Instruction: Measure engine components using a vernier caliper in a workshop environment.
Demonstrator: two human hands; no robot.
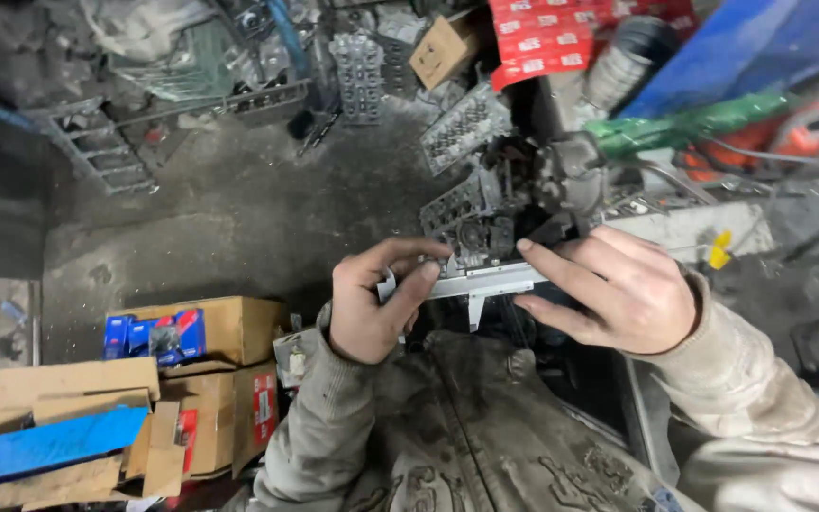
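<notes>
I hold a metal vernier caliper [482, 282] level in front of my chest with both hands. My left hand [372, 301] grips its left end, thumb pressed on the slider. My right hand [618, 289] pinches the right part of the beam with fingers spread. A small dark metal part [478, 239] sits at the caliper's upper jaws; how it is clamped is unclear. The caliper's lower jaws point down toward my dirty jacket [466, 427].
Greasy engine parts and cylinder heads [462, 128] lie on the concrete floor ahead. Cardboard boxes [210, 379] with a blue carton [155, 336] are stacked at lower left. Red boxes [547, 38], a green tool [684, 123] and a workbench edge [684, 228] stand at right.
</notes>
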